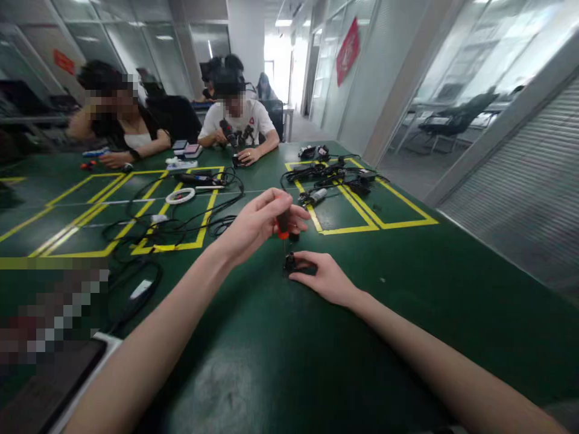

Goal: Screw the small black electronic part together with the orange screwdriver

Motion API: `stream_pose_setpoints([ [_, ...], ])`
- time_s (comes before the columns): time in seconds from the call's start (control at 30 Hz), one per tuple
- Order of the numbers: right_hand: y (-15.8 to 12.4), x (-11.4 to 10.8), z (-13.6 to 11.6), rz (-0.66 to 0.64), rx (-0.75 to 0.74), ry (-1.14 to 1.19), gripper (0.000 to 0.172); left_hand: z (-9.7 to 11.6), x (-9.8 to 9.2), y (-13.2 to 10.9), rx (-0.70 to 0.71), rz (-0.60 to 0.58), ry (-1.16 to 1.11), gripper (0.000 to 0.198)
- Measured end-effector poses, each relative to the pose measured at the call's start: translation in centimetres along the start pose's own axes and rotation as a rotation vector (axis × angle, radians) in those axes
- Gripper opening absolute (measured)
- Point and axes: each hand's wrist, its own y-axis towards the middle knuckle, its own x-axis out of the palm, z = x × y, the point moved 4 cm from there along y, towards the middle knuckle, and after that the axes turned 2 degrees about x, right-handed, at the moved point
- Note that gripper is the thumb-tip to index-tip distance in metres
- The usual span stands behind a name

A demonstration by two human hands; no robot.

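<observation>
Left fingers [275, 206] closed round the handle of a red-and-dark screwdriver [283, 224], held upright, outer fingers fanned loose. Right fingers [312, 258] pinched narrow on a small black part [289, 263], directly under the shaft, near the middle of the green desk [407, 283]. Can't tell if the tip is seated or just above; too small. Can't tell if the part touches the desk either.

Doing it well, my read: keep the shaft square to the part, seat the tip before any torque, light push, short turns. Brace the part so it can't spin; keep my right fingers out of the slip line. If the tip rides up, stop and reseat.

Containers: no box or tray I can make out. Nearest thing is yellow tape [409, 222], flat rectangles, no walls. Right-hand ones: tangle of black cables [312, 173], spilling across the tape. A left-hand one: white ring [192, 193], mostly inside.
</observation>
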Motion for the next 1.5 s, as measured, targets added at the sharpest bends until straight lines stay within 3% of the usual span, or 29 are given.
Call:
stream_pose_setpoints([
  [0.23, -0.4, -0.2, -0.2, -0.072, 0.012, 0.128, 0.032, 0.0, 0.4, -0.4, -0.016, 0.014, 0.007, 0.037],
  [0.6, -0.7, 0.1, -0.5, -0.141, -0.074, -0.004, 0.033, 0.4, 0.4, -0.6, -0.025, 0.072, -0.161, 0.033],
  [0.77, -0.5, 0.2, -0.6, -0.128, -0.084, 0.024, 0.035, 1.1, 0.5, -0.7, -0.061, 0.053, -0.087, 0.04],
  [1.1, -0.5, 0.2, -0.7, -0.126, -0.092, 0.057, 0.042, 1.1, 0.6, -0.5, -0.038, 0.032, -0.034, 0.035],
  [1.23, -0.5, 0.2, -0.8, -0.116, -0.101, 0.037, 0.037, 1.0, 0.8, -0.4, -0.044, 0.013, 0.016, 0.036],
  [1.5, -0.6, 0.0, -1.1, -0.142, -0.109, -0.003, 0.039, 1.3, 1.4, -0.4, -0.116, -0.024, -0.05, 0.044],
])
